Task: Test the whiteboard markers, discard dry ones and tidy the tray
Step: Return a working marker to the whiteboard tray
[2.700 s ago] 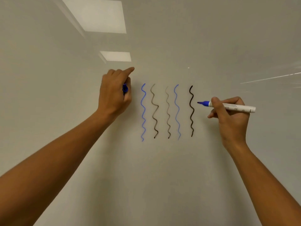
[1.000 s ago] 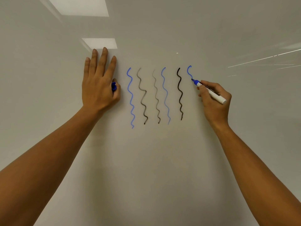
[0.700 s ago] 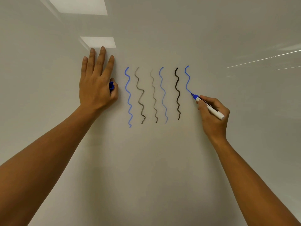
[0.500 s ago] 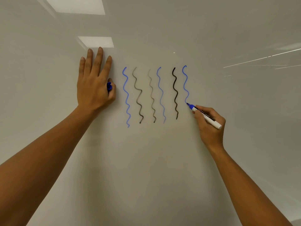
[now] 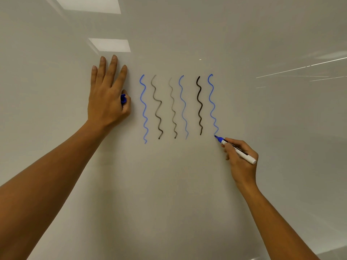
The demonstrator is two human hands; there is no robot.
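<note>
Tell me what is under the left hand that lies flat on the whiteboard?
Under the left hand, a blue cap shows between thumb and forefinger, pressed toward the whiteboard. Only its end is visible; the palm covers the rest, and whatever else lies beneath cannot be seen.

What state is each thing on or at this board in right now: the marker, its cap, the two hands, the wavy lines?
Marker: uncapped, tip on the board.
Cap: off, held under the left thumb.
Left hand: fingers straight, flat on the board.
Right hand: gripping the marker.
Wavy lines: six drawn, two greys faint.
</note>
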